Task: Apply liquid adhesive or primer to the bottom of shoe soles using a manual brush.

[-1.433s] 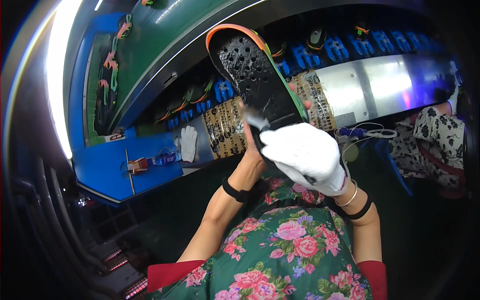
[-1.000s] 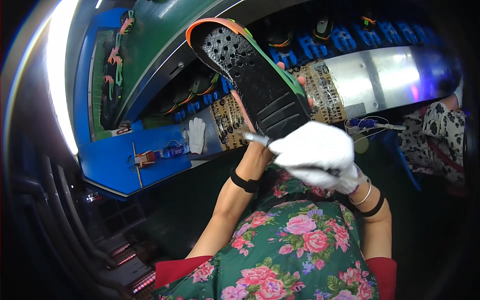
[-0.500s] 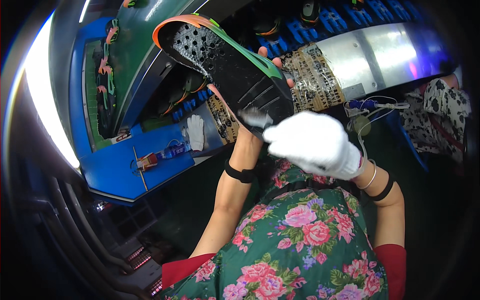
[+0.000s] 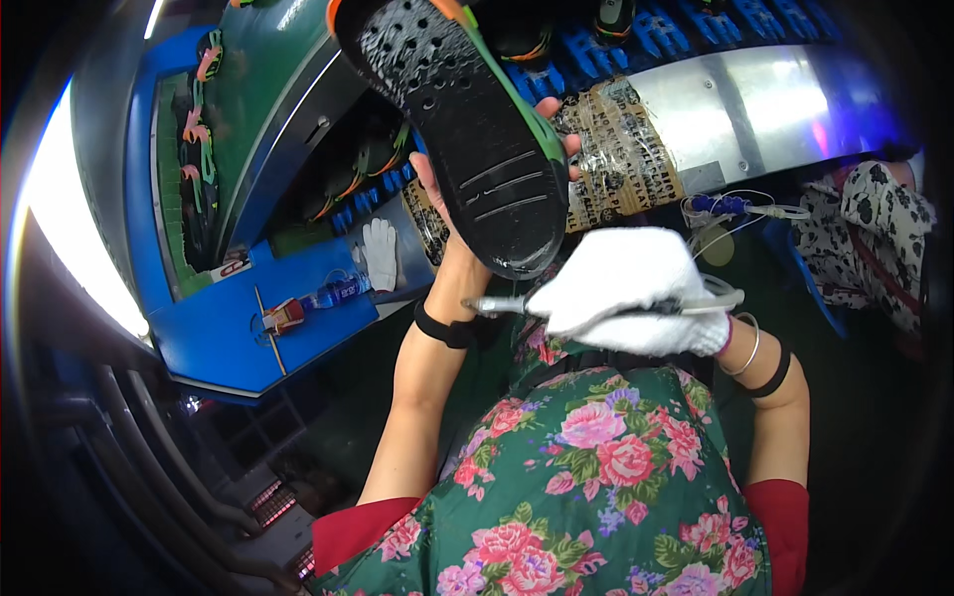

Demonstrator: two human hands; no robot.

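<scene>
My bare left hand [image 4: 433, 189] supports a shoe sole [image 4: 502, 174] from beneath, with the thumb along one edge and fingertips showing past the other. The sole's upper face is black and glossy, with round holes at the far end and slits near the middle; its raised rim is orange and green. In a white knitted glove, my right hand [image 4: 636, 288] is closed around a slim metal-ended tool [image 4: 497, 305] joined to a pale hose [image 4: 720, 298]. The tool's tip is just below the sole's near end, in front of my left wrist, apart from the sole.
A curved metal rail [image 4: 765, 114], partly wrapped in printed brown tape [image 4: 621, 149], runs ahead beside blue racks [image 4: 661, 40] carrying shoes. At left, a blue table [image 4: 214, 343] bears a bottle [image 4: 338, 290] and a small red box [image 4: 286, 314]. A white glove [image 4: 379, 253] lies nearby.
The tool has come off the sole's near end, down and toward me. My left hand has turned the sole more face-on; its wet-looking far end appears darker.
</scene>
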